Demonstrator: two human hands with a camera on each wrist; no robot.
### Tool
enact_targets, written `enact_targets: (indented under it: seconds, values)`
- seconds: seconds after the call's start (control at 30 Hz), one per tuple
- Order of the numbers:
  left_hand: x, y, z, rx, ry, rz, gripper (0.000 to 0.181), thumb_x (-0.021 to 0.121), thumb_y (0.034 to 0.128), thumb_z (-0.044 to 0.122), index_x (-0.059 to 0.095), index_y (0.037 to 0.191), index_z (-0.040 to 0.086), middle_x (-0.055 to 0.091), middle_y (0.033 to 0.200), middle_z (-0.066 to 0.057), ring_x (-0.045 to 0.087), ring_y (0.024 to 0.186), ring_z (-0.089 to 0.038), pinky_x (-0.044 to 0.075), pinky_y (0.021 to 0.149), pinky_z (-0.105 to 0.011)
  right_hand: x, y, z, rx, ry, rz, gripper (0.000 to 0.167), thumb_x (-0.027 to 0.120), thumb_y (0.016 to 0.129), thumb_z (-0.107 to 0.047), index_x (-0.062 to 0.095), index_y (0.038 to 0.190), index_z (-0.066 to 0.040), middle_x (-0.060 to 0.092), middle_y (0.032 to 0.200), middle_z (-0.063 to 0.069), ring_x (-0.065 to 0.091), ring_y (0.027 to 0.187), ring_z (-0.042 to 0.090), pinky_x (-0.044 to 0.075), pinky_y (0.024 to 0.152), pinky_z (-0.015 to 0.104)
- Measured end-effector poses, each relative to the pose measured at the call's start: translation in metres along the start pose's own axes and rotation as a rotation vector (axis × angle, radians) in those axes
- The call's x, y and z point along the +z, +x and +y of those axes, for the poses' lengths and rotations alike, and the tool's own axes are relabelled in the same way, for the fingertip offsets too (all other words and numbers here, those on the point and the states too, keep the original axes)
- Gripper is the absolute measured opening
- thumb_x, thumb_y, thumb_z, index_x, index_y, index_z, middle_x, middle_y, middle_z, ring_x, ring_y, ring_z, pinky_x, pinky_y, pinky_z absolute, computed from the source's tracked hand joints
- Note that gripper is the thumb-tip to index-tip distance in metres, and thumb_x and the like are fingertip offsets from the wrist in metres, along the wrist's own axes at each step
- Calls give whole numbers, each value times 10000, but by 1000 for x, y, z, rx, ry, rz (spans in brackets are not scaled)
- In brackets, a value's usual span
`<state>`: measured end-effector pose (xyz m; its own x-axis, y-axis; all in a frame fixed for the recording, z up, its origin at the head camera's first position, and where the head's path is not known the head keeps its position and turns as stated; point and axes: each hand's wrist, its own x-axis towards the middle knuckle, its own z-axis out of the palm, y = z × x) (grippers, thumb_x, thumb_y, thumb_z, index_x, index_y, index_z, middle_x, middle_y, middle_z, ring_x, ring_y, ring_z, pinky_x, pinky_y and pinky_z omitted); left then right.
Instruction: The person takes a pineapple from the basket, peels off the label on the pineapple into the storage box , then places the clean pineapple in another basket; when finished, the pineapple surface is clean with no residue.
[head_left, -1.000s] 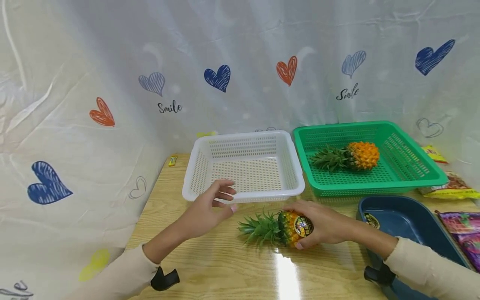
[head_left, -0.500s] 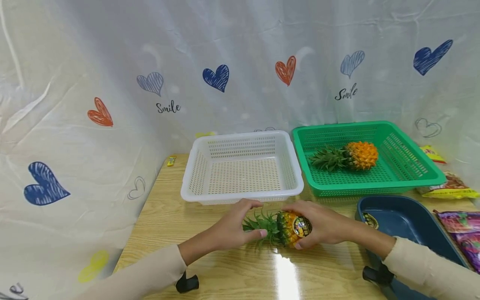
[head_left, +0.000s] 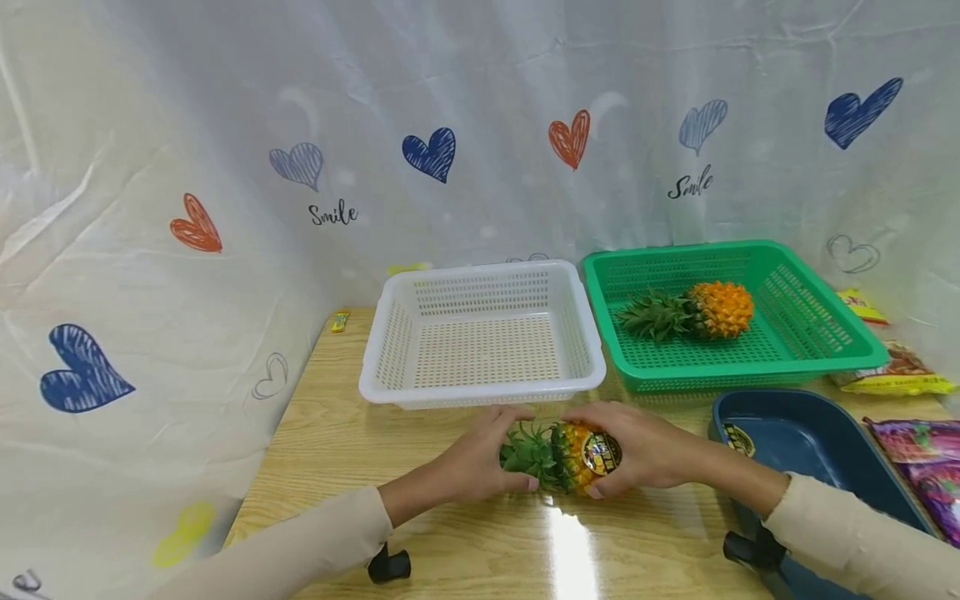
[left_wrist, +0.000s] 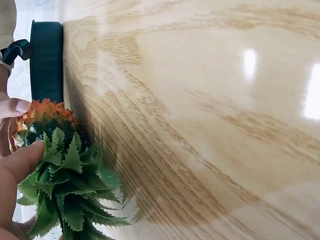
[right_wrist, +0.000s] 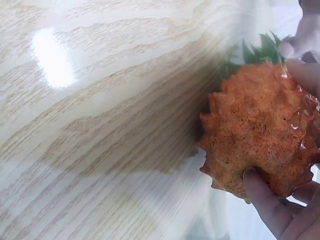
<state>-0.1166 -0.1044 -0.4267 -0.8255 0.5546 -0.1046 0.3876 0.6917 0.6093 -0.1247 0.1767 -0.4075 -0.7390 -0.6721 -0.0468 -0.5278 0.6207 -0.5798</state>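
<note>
Since a second ago the bare left hand (head_left: 480, 458) has moved from beside the white basket's front edge, in and down to the leafy end of the small, rounded orange-and-green pineapple (head_left: 573, 458), while the right hand stays where it was on the body. That means, as I judge it, that the fruit goes from a one-handed hold to one steadied at both ends. The left hand curls about the spiky green leaf crown (head_left: 531, 454), thumb on the near side and fingers on the far side; the left wrist view shows the thumb laid against the leaves. The right hand (head_left: 651, 446) grips the knobbly orange body, its thumb pressing near the base in its own wrist view, just beside a round black-and-gold paper sticker (head_left: 602, 453) as seen from the head. So the pineapple lies on its side between the two hands, crown toward the left, at the pale wood-grain worktop (head_left: 450, 550) (whether any of its weight is lifted, I cannot tell). Just beyond it stands the rectangular white plastic basket (head_left: 480, 392); to the right of that, a slatted green plastic basket (head_left: 757, 372) holds a second orange pineapple (head_left: 718, 311), with a dark blue plastic tub (head_left: 795, 450) nearer the person.
</note>
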Motion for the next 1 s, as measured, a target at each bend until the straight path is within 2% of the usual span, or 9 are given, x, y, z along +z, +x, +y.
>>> enact_targets:
  seconds: [0.23, 0.6, 1.0]
  values:
    - [0, 0, 0, -9, -27, -4, 848, 840, 809, 433, 388, 1514, 307, 385, 1560, -29, 430, 1403, -278, 440, 1078, -528, 1, 1, 0, -2, -15, 9, 865, 874, 711, -508, 513, 1444, -224, 582, 1326, -10, 552, 1108, 186, 519, 823, 380]
    - [-3, 1, 0, 5, -54, -10, 836, 839, 816, 415, 410, 1514, 246, 427, 1531, -2, 450, 1381, -246, 434, 1083, -518, 0, 1, 1, -3, -12, -4, 947, 873, 691, -564, 486, 1471, -193, 562, 1368, 23, 549, 1155, 223, 521, 849, 427]
    - [-1, 3, 0, 13, -61, 2, 824, 845, 813, 398, 435, 1504, 216, 463, 1507, -6, 469, 1364, -240, 438, 1082, -504, -1, -2, 2, -36, 5, -2, 957, 888, 686, -520, 474, 1476, -175, 558, 1363, 15, 549, 1158, 220, 525, 863, 417]
